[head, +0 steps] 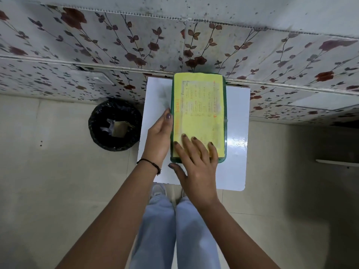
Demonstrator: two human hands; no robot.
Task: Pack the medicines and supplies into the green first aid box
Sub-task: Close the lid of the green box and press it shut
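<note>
A round black bin lined with a black plastic bag (115, 124) is standing on the pale tiled floor just left of the small white glossy table (236, 136), with scraps lying inside it. A wall papered with dark red flowers (97, 45) is running behind the table. The green plastic first aid box (225, 121) is sitting on the table, its long axis running away from the person, with a yellow printed label (198, 111) covering its lid. The left hand (159, 136) is pressing flat against the box's left side, fingers together. The right hand (196, 164) is resting on the lid's near end, fingers spread, thumb at the near edge. Nothing is blocking either hand.
</note>
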